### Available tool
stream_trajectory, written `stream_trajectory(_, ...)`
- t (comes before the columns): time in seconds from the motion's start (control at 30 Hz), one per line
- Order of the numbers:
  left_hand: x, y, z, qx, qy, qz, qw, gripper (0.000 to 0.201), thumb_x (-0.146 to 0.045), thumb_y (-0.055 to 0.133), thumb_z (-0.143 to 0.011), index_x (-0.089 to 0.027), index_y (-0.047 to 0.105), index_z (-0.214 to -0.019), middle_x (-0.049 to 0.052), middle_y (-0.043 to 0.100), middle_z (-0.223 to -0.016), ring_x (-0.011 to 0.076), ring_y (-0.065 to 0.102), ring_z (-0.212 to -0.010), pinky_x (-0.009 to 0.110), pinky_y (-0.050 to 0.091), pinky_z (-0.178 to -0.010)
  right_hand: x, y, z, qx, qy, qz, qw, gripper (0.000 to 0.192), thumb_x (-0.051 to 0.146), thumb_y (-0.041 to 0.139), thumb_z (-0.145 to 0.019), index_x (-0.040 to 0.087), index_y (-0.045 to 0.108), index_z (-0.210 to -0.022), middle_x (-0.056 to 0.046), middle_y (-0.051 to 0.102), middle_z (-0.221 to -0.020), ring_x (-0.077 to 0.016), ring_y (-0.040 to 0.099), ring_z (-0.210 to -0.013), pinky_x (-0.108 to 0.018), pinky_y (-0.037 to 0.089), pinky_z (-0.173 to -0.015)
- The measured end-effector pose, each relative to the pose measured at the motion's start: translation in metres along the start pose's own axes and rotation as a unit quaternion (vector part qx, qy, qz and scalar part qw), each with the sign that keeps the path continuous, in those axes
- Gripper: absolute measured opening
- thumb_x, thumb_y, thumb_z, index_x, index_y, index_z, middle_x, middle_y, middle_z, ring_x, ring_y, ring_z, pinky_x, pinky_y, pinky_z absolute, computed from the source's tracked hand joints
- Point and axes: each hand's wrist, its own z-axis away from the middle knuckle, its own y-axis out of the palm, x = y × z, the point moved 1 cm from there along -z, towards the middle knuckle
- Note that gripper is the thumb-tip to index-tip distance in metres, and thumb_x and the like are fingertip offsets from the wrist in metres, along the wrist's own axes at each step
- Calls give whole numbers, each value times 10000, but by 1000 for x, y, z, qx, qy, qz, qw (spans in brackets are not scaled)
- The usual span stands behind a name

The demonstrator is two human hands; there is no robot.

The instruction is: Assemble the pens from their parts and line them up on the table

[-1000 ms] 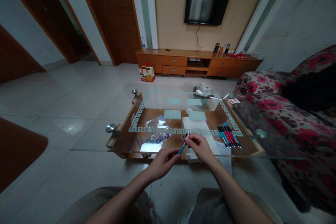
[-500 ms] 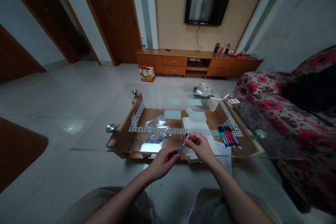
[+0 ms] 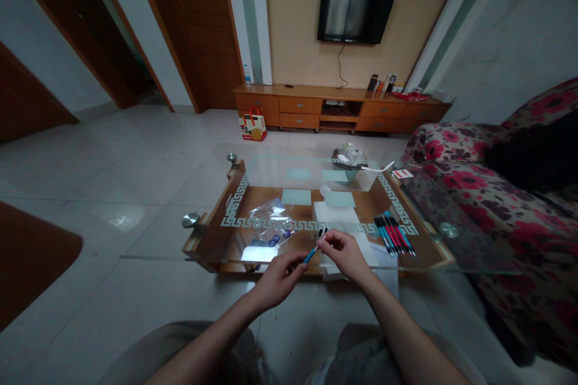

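Observation:
Over the near edge of a glass coffee table [image 3: 212,234], both my hands meet on one blue pen [image 3: 309,254]. My left hand [image 3: 277,280] pinches the pen's lower end. My right hand [image 3: 344,252] grips its upper end, where a small black piece sticks out above the fingers. A row of several blue, red and black pens [image 3: 394,233] lies on the glass just right of my right hand. A clear plastic bag with small blue parts [image 3: 270,224] rests left of my hands. White paper [image 3: 336,216] lies behind my right hand.
A floral sofa [image 3: 487,192] borders the table's right side. A bowl with wrappers [image 3: 348,157] sits at the table's far end. Beyond the tiled floor stand a wooden TV cabinet [image 3: 338,107], a wall TV [image 3: 356,9] and a paper bag [image 3: 252,124]. My knees are at the bottom.
Almost nothing: my hands stay joined on the blue pen, with slight shifts of the fingers and pen tilt.

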Motion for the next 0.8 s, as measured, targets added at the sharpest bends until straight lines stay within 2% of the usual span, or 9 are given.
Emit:
stream_trajectory(0.2, 2, 0, 0, -3, 4, 5, 1000, 328, -372, 517, -943, -193, 670, -1172, 67, 708, -1002, 182, 623, -854, 259, 486, -739, 2, 1, 0, 17, 0, 9, 1000, 285, 466, 708, -794, 183, 677, -804, -24, 672, -783, -161, 596, -721, -280, 474, -687)
stream_trajectory(0.5, 1, 1, -1, 8, 8, 13, 1000, 338, -370, 517, -944, -187, 670, -1183, 79, 706, -1053, 194, 635, -903, 265, 501, -765, 2, 1, -1, 20, 2, 11, 1000, 298, 481, 708, -784, 186, 671, -806, -16, 663, -757, -158, 587, -701, -278, 477, -666)
stream_trajectory(0.8, -4, -1, -1, 10, 30, -13, 999, 308, -354, 518, -944, -178, 700, -1120, 66, 715, -961, 179, 627, -837, 261, 483, -756, 3, 0, 0, 14, -12, 12, 1000, 262, 449, 707, -798, 190, 677, -795, -23, 669, -772, -164, 591, -713, -283, 468, -674)
